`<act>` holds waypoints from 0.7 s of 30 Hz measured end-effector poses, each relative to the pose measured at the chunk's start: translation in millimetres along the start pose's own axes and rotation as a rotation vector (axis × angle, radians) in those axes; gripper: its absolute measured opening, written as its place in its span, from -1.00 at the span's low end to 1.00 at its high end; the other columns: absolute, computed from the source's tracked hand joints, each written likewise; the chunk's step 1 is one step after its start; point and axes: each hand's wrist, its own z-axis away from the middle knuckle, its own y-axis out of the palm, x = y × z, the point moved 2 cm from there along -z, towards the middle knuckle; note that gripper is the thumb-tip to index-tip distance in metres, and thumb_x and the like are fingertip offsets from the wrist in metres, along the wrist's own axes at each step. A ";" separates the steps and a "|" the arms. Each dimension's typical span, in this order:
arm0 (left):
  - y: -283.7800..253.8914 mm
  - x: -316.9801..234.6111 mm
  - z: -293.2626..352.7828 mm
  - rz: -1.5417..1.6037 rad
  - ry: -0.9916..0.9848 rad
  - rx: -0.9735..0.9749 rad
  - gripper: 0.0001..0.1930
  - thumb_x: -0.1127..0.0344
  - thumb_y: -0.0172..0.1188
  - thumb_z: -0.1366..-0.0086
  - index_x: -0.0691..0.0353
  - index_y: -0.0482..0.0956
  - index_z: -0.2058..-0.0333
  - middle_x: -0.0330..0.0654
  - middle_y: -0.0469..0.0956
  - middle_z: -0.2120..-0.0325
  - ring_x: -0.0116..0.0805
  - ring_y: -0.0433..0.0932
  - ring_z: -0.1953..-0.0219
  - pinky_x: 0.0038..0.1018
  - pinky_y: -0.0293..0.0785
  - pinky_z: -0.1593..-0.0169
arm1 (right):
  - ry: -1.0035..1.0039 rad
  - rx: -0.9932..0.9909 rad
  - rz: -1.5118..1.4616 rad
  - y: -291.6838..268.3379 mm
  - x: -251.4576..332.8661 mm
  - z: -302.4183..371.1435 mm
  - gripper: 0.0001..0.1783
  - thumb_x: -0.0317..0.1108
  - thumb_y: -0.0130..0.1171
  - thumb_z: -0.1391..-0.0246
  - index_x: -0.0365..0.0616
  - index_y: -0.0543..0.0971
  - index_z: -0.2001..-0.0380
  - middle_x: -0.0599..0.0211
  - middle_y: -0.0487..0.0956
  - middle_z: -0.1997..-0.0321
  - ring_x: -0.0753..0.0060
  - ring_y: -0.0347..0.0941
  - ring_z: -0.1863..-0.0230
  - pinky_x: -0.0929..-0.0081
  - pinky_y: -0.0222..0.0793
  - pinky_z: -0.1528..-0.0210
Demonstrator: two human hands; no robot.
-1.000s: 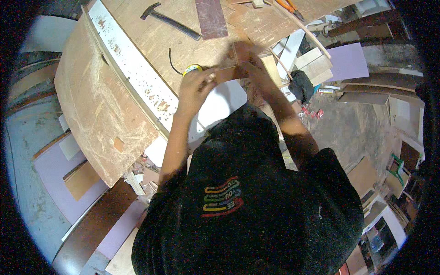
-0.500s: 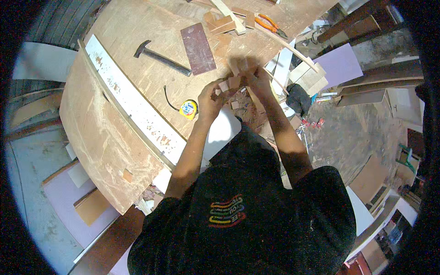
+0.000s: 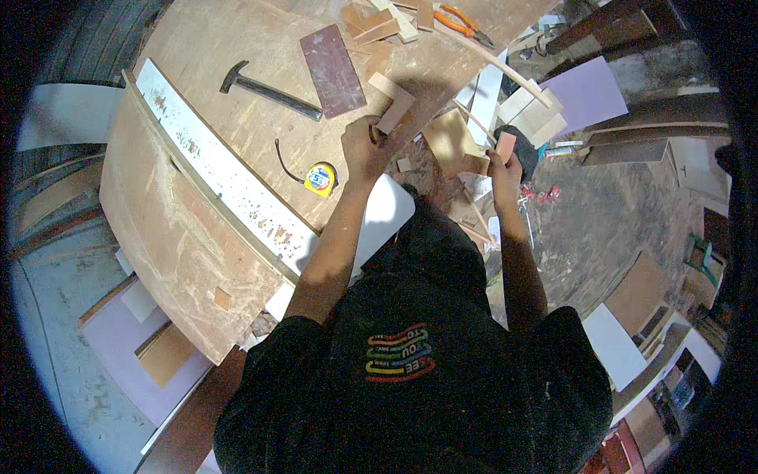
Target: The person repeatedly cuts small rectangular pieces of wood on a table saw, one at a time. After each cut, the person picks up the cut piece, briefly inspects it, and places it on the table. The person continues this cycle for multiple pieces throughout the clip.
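Note:
My left hand [image 3: 365,150] is closed around the lower end of a pale L-shaped wooden piece [image 3: 396,110], held above the table. Whether that piece is one part or two joined strips I cannot tell. Off to the right, my right hand [image 3: 504,175] grips a small flat wooden block [image 3: 506,147] between thumb and fingers. Left of my left hand lies a yellow tape measure [image 3: 319,180] with a black strap. Farther back are a dark-handled hammer [image 3: 272,95] and a reddish-brown rectangular board [image 3: 333,71].
Wood offcuts [image 3: 371,28] and orange-handled pliers [image 3: 464,26] lie at the table's far side. A long white strip [image 3: 213,166] runs along the left of the wooden tabletop [image 3: 189,261]. A lilac panel [image 3: 586,101] and scraps lie on the floor at right.
My hands, close together before, are now apart. My right hand has moved right with the small wooden block, while the left keeps the L-shaped piece. The view has shifted slightly.

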 end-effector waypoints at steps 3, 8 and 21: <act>8.1 -7.6 -6.8 0.016 -0.056 0.077 -0.36 0.13 0.56 0.05 0.33 0.59 0.01 0.08 0.64 0.27 0.11 0.60 0.19 -0.08 0.52 0.15 | 0.062 0.031 -0.102 -5.8 -11.7 16.7 -0.81 -0.28 0.27 -0.21 -0.16 0.57 0.40 0.56 0.44 0.56 0.68 0.29 0.52 0.52 0.18 0.45; 20.4 -11.3 -18.8 -0.090 0.084 0.110 -0.43 0.17 0.46 -0.11 0.32 0.55 -0.06 0.06 0.60 0.21 0.12 0.58 0.11 -0.12 0.52 0.05 | -0.033 0.027 -0.124 -1.4 -15.1 33.3 -0.70 -0.14 0.32 -0.19 -0.18 0.58 0.37 0.43 0.53 0.57 0.60 0.39 0.55 0.48 0.28 0.44; -145.6 -29.9 25.9 0.208 -0.015 0.094 -0.48 0.10 0.39 -0.27 0.33 0.52 -0.06 0.12 0.55 0.05 0.04 0.52 0.00 -0.16 0.46 -0.08 | -0.179 0.280 0.017 63.1 58.2 -33.3 -0.61 -0.07 0.30 -0.28 -0.24 0.56 0.29 0.30 0.63 0.42 0.54 0.55 0.37 0.42 0.51 0.38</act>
